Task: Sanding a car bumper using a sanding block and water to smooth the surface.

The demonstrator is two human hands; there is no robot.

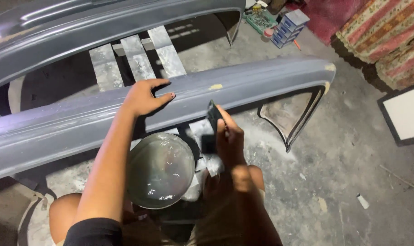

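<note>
1. left hand (145, 96) spread flat on grey bumper (243, 84), frame centre.
2. right hand (229, 139) pinching dark sanding block (211, 125) just below bumper's lower edge.
3. bowl (160, 169) of cloudy water, lower centre; open floor (352, 150) right.

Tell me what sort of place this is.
Probably an auto body repair workshop: grey primed car bumpers lie across a dusty concrete floor, patched with filler, and the right hand holds a dark sanding block.

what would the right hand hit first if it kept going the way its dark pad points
Most likely the grey bumper: the right hand aims its dark pad up at the bumper's lower edge, though the gap is hard to judge.
</note>
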